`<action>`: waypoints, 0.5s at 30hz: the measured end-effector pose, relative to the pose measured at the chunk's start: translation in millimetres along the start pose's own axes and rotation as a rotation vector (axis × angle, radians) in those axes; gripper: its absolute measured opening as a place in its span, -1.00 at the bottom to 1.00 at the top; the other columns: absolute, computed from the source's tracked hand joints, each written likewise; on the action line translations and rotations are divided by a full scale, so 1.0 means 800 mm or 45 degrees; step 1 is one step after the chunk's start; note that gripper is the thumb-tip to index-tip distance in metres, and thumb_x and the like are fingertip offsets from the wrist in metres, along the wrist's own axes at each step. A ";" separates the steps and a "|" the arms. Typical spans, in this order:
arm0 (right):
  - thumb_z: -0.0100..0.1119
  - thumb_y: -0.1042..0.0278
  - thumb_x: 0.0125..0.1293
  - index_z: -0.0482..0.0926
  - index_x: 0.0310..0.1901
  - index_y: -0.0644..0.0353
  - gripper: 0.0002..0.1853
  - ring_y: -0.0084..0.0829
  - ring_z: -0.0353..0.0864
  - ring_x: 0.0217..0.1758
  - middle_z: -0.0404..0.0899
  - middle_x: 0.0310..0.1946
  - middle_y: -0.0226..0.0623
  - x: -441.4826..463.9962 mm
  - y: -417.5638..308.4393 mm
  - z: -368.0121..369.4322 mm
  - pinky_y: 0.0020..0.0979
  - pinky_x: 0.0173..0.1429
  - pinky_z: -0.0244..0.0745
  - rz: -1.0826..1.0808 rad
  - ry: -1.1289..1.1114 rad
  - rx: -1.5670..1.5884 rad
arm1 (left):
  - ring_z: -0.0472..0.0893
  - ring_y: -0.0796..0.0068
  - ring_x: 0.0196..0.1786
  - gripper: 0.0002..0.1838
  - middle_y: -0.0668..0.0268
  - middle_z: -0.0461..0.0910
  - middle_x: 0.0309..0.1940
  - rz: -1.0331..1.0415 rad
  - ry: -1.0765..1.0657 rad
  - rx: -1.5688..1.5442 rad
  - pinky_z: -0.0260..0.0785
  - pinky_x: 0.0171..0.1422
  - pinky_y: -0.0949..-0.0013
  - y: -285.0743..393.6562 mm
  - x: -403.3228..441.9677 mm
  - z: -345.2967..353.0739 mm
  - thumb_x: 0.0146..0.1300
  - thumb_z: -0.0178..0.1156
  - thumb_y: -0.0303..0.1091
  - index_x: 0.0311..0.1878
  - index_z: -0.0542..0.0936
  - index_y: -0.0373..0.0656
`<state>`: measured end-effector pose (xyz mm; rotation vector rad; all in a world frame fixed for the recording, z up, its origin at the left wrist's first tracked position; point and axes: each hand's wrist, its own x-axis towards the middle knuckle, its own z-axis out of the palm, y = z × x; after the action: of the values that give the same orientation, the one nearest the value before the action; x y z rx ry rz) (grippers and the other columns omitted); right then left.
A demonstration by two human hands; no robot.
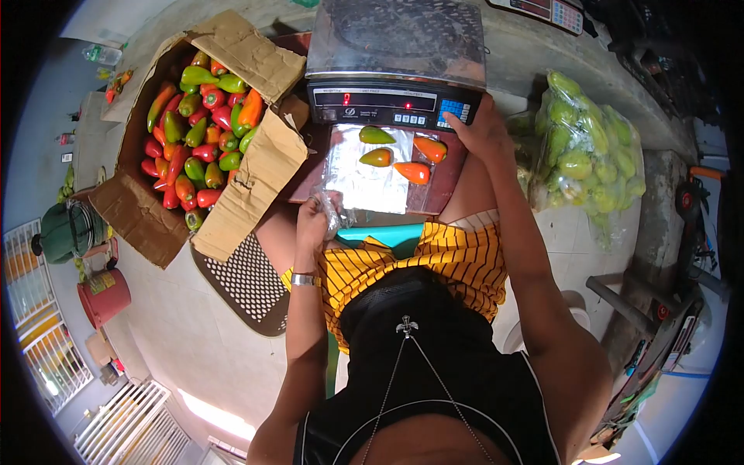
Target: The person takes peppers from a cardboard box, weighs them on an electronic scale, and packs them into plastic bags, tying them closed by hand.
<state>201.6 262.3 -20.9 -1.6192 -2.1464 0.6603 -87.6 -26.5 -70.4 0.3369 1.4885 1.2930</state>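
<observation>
My right hand (pixel 478 129) is at the keypad of a black digital scale (pixel 372 101), one finger on the blue keys. The scale's metal plate (pixel 395 39) holds nothing. My left hand (pixel 313 219) has its fingers closed on a clear plastic bag (pixel 335 215). Between the hands, a green pepper (pixel 376 136) and a green-orange pepper (pixel 376 158) lie on white plastic sheets (pixel 368 190). Two orange peppers (pixel 412 172) are at their right, one on the sheets' edge and one on the red-brown surface (pixel 452 174).
An open cardboard box (pixel 256 167) full of red and green peppers stands at the left. Clear bags of light green vegetables (pixel 577 147) sit at the right. A brown perforated crate (pixel 242 283) is on the floor at the left; another scale (pixel 542 12) is at the top.
</observation>
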 end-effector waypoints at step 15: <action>0.46 -0.27 0.17 0.30 0.32 0.38 -0.04 0.12 0.63 0.27 0.53 0.27 0.23 -0.009 -0.037 0.000 -0.06 0.34 0.58 0.229 0.026 -0.194 | 0.59 0.61 -0.23 -0.79 0.36 0.66 -0.26 0.019 -0.022 -0.005 0.43 -0.13 0.54 -0.005 0.001 -0.004 0.38 0.17 -0.63 0.03 0.67 -0.35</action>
<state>180.6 248.9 -4.1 -1.9077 -2.0982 0.5403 -89.4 -29.0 -74.9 0.3558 1.4715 1.3015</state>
